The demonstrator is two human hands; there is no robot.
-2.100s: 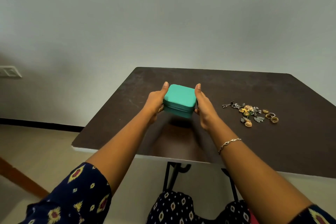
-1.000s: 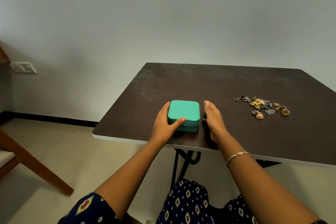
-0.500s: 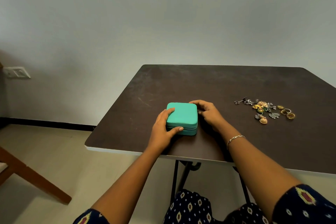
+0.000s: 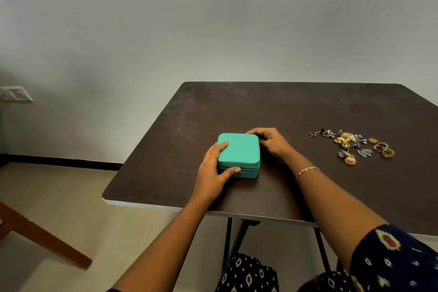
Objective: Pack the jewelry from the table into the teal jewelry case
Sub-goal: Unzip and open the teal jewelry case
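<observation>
The teal jewelry case point(image 4: 239, 153) lies closed on the dark table point(image 4: 296, 111), near its front left part. My left hand point(image 4: 214, 166) grips the case's left side, fingers on the lid and thumb on the front wall. My right hand point(image 4: 272, 142) curls against the case's far right corner, fingers bent at the seam; what they pinch is hidden. A pile of jewelry point(image 4: 350, 143) lies to the right: silver pieces, gold earrings, several gold rings point(image 4: 384, 149).
The table's front edge point(image 4: 166, 207) runs close below the case. A wooden chair leg point(image 4: 42, 239) stands on the floor at the left. A wall socket point(image 4: 15, 93) is at the far left. A bracelet point(image 4: 307, 170) circles my right wrist.
The case was held up in both hands, then set down on the table. My left hand stayed on its left side; my right hand shifted to the far right corner and curled there.
</observation>
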